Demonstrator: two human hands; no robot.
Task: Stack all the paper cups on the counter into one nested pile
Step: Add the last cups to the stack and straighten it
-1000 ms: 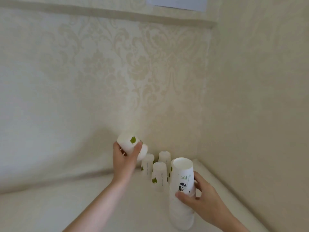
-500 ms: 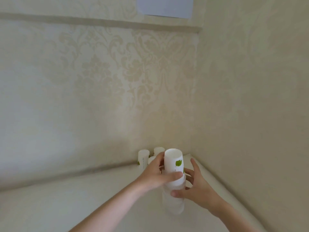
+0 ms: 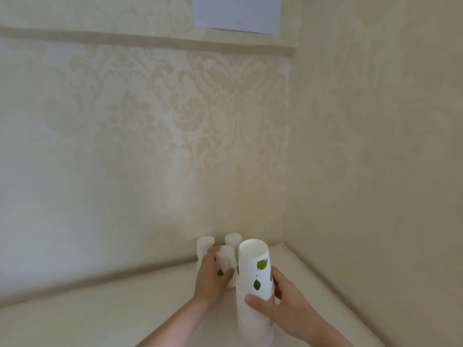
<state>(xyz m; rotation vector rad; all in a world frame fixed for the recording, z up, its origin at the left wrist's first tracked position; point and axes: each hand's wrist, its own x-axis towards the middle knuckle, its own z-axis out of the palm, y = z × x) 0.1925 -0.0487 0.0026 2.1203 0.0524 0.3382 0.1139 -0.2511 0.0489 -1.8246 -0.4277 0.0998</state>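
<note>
I count three loose paper cups and one nested pile on the pale worktop [image 3: 105, 319], all upside down near the corner of the patterned walls. Farthest left, just beyond my left hand [image 3: 211, 280], stands the left cup [image 3: 204, 242], partly hidden by my fingers. My left hand is curled around the middle cup [image 3: 224, 262], thumb on its near side and fingers round the far side; this cup carries a green leaf print and sits on the worktop. Behind it, between my two hands, the back cup [image 3: 233, 239] stands free. Next comes the nested pile [image 3: 254, 276], a tall column of cups, bases up, the top one printed with green leaves. My right hand [image 3: 280, 305] grips the pile around its middle, thumb across the front and fingers wrapped behind. I cannot tell how many cups the pile holds. A sheet of paper [image 3: 236, 12] hangs on the wall high above both hands.
</note>
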